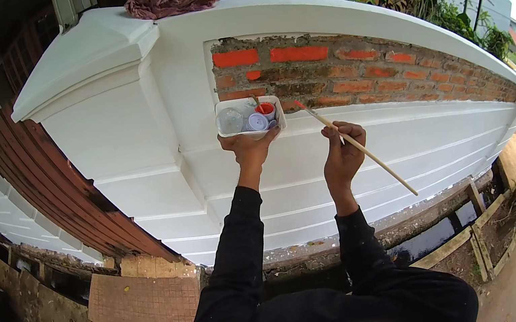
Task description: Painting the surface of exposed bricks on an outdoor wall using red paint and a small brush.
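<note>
My left hand (252,149) holds up a white plastic tray (281,113) from below, close to the wall. In the tray sit a clear round cup (230,121), a small cup of red paint (265,108) with a stick in it, and a white round lid or cup (258,121). My right hand (345,144) grips a long wooden-handled paintbrush (375,156), its red-coated bristles pointing up and left near the panel's lower edge. Behind both is a recessed brick panel (350,69) in a white wall; several upper-left bricks (299,53) are bright red, others dull and patchy.
A crumpled maroon cloth (170,1) lies on the white wall's top. Left of the pillar stands a brown metal gate (68,187). A drainage ditch with dark water (425,240) runs along the wall's foot, with a tiled slab (143,303) at lower left.
</note>
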A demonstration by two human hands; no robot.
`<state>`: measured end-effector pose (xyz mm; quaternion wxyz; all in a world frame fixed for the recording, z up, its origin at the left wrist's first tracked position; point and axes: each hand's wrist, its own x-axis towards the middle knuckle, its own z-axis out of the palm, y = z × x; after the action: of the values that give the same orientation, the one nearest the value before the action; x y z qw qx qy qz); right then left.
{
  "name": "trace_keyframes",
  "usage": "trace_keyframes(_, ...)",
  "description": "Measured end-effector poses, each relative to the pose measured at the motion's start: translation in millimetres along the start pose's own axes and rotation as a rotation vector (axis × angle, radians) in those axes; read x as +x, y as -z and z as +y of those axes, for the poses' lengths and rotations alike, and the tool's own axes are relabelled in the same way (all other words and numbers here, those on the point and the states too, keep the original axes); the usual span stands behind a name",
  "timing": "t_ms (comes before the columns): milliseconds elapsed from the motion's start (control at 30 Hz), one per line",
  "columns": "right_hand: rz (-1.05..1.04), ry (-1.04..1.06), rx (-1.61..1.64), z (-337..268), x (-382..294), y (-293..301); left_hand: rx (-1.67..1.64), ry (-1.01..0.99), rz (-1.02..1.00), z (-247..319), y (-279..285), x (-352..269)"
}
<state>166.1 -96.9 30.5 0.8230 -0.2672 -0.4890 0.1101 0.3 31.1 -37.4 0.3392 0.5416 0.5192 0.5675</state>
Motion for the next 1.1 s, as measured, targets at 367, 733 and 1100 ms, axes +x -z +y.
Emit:
trace_keyframes(367, -0.015, -0.241, -0.393, -51, -102, 171, -0.040, 0.019, 0.160, 20, -3, -14)
trace_keyframes(733, 0.009, -0.284, -0.343, -80, -125, 182, -0.696, 0.085, 0.039, 28, 19, -36)
trace_keyframes(1100, 0.180, -0.284, -0.384, -107, -130, 199, -0.701, 0.051, 0.083, 32, 17, -32)
